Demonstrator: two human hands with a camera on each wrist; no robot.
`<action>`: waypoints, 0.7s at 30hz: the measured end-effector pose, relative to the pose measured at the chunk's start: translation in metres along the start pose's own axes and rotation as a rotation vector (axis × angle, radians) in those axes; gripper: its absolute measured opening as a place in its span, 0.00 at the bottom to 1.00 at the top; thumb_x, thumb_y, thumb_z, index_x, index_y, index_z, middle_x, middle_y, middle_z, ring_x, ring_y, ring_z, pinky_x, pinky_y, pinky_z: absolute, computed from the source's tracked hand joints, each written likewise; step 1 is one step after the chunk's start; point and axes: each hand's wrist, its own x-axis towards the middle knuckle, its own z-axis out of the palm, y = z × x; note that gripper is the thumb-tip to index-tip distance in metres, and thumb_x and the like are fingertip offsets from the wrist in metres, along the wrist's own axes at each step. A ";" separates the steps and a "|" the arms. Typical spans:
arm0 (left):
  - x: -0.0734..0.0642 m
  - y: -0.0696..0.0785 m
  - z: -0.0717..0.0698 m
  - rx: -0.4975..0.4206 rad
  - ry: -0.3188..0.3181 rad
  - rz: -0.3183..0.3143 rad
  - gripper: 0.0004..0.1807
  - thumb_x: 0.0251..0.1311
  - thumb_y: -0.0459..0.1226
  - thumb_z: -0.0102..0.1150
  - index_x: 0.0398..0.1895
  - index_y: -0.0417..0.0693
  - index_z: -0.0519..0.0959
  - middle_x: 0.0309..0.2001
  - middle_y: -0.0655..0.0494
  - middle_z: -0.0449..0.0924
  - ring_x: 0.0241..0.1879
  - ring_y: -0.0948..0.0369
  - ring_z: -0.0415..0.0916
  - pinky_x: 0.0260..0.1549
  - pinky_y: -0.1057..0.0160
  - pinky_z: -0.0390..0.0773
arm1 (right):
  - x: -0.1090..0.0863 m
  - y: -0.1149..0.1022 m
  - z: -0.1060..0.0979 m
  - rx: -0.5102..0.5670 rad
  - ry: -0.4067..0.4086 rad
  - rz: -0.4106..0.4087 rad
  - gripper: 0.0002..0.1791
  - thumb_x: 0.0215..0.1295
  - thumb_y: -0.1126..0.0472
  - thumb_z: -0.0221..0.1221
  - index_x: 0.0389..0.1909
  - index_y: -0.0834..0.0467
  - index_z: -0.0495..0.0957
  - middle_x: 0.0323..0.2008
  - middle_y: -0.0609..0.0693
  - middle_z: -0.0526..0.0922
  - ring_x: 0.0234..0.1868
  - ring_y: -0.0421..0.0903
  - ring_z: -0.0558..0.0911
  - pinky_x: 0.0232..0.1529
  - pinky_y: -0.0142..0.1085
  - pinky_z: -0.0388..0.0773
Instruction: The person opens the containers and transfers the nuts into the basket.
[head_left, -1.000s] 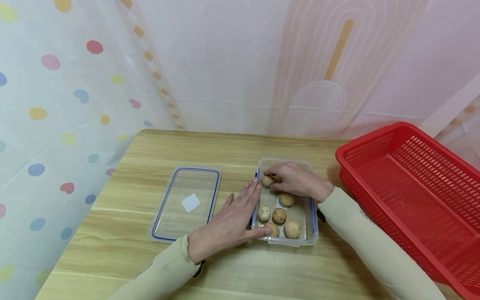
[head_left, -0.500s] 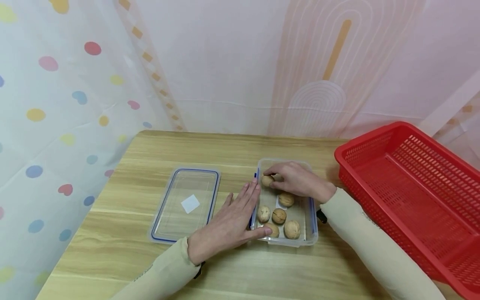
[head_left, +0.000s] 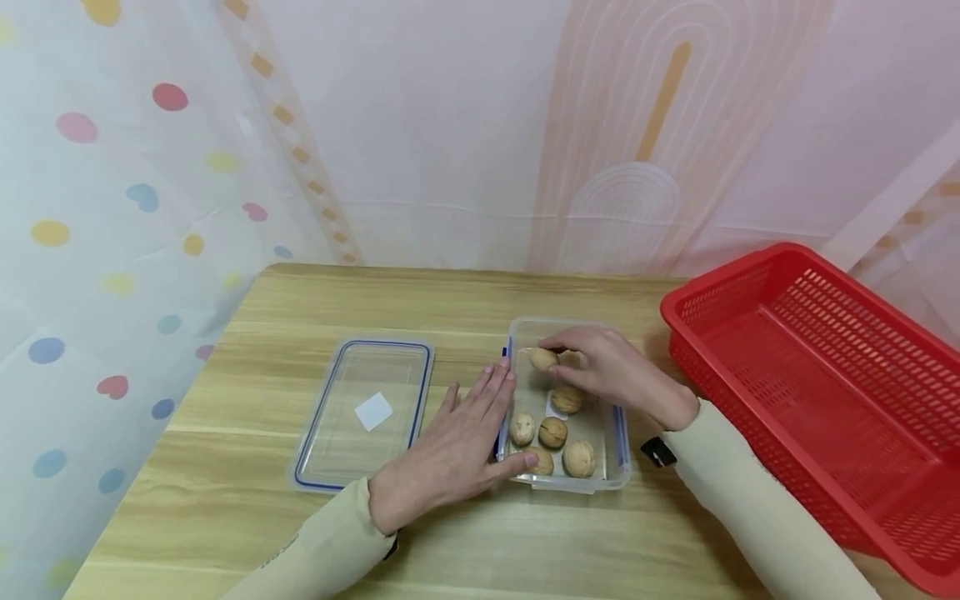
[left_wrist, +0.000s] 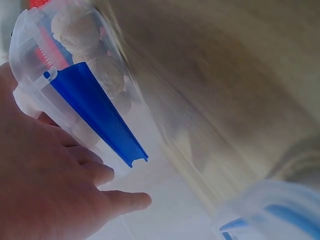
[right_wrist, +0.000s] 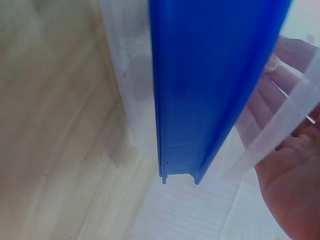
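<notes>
A clear plastic food container [head_left: 583, 487] with blue side clips sits on the table, holding several walnuts [head_left: 579, 459]. My right hand [head_left: 618, 371] reaches over its right side and pinches one walnut [head_left: 542, 359] between thumb and fingers near the far left corner. Flat and with straight fingers, my left hand [head_left: 450, 454] lies along the container's left rim, its thumb over the near left corner. In the left wrist view, a blue clip [left_wrist: 97, 112] hangs beside the left fingers. Another blue clip [right_wrist: 210, 85] fills much of the right wrist view, partly hiding the right hand.
Left of the container, its clear lid [head_left: 386, 371] with a blue seal lies on the wooden table [head_left: 420, 300]. A white square label [head_left: 372, 411] shows on it. A large red plastic basket [head_left: 780, 350] stands to the right, close beside the right forearm.
My right hand has drawn slightly right and back with the pinched walnut, which is now tilted and lifted a little. The left hand keeps its place on the rim. The view has shifted slightly.
</notes>
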 end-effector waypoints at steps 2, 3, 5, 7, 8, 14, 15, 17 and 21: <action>0.000 -0.001 0.000 -0.005 0.002 0.004 0.53 0.74 0.67 0.40 0.84 0.41 0.39 0.84 0.47 0.29 0.82 0.51 0.32 0.75 0.34 0.45 | -0.005 -0.001 -0.001 0.004 0.028 -0.006 0.20 0.65 0.62 0.71 0.57 0.61 0.85 0.52 0.53 0.88 0.53 0.51 0.86 0.59 0.51 0.80; 0.000 -0.001 -0.001 -0.006 0.004 0.007 0.51 0.75 0.66 0.40 0.84 0.41 0.39 0.84 0.48 0.30 0.82 0.51 0.33 0.75 0.34 0.45 | -0.008 -0.001 -0.001 0.006 0.040 -0.004 0.20 0.65 0.62 0.71 0.57 0.61 0.85 0.52 0.53 0.88 0.52 0.50 0.86 0.58 0.51 0.81; 0.000 -0.002 -0.002 -0.006 0.007 0.016 0.47 0.78 0.62 0.38 0.84 0.41 0.40 0.84 0.48 0.30 0.82 0.51 0.34 0.75 0.34 0.46 | -0.014 -0.002 -0.001 0.013 0.062 -0.001 0.21 0.65 0.61 0.71 0.58 0.61 0.85 0.52 0.53 0.88 0.52 0.50 0.86 0.56 0.50 0.81; 0.000 -0.003 -0.002 -0.003 0.018 0.033 0.42 0.81 0.56 0.36 0.84 0.39 0.42 0.84 0.47 0.32 0.82 0.50 0.35 0.75 0.33 0.46 | -0.019 -0.003 -0.002 0.020 0.084 0.009 0.21 0.65 0.61 0.71 0.58 0.61 0.84 0.52 0.54 0.88 0.52 0.51 0.86 0.55 0.50 0.82; 0.000 -0.003 -0.003 0.001 0.023 0.041 0.40 0.82 0.54 0.36 0.83 0.39 0.43 0.84 0.47 0.33 0.82 0.50 0.36 0.75 0.33 0.47 | -0.022 -0.004 -0.002 0.027 0.094 0.015 0.21 0.65 0.61 0.71 0.58 0.61 0.84 0.53 0.54 0.88 0.52 0.51 0.86 0.55 0.50 0.83; 0.000 -0.005 -0.004 0.005 0.034 0.067 0.35 0.83 0.47 0.35 0.83 0.38 0.46 0.83 0.46 0.35 0.82 0.51 0.38 0.74 0.33 0.49 | -0.036 -0.009 -0.002 0.057 0.164 0.030 0.22 0.64 0.62 0.72 0.58 0.62 0.84 0.53 0.55 0.88 0.52 0.52 0.87 0.52 0.49 0.85; 0.000 -0.004 -0.004 0.004 0.034 0.068 0.35 0.83 0.47 0.35 0.83 0.37 0.46 0.83 0.46 0.35 0.82 0.51 0.38 0.74 0.33 0.49 | -0.039 -0.010 -0.003 0.060 0.177 0.032 0.22 0.64 0.63 0.72 0.58 0.62 0.84 0.53 0.54 0.88 0.52 0.52 0.87 0.52 0.49 0.85; 0.000 -0.004 -0.004 0.002 0.034 0.067 0.35 0.83 0.46 0.35 0.83 0.37 0.46 0.83 0.46 0.36 0.82 0.51 0.39 0.74 0.33 0.49 | -0.043 -0.013 -0.005 0.068 0.204 0.039 0.22 0.62 0.64 0.73 0.58 0.62 0.84 0.53 0.54 0.88 0.51 0.51 0.88 0.50 0.48 0.86; 0.001 -0.004 -0.003 0.006 0.039 0.061 0.35 0.83 0.46 0.35 0.83 0.37 0.47 0.83 0.46 0.36 0.82 0.51 0.39 0.74 0.34 0.50 | -0.051 -0.019 -0.010 0.118 0.242 0.060 0.22 0.60 0.66 0.74 0.57 0.60 0.85 0.52 0.51 0.88 0.49 0.48 0.88 0.50 0.45 0.86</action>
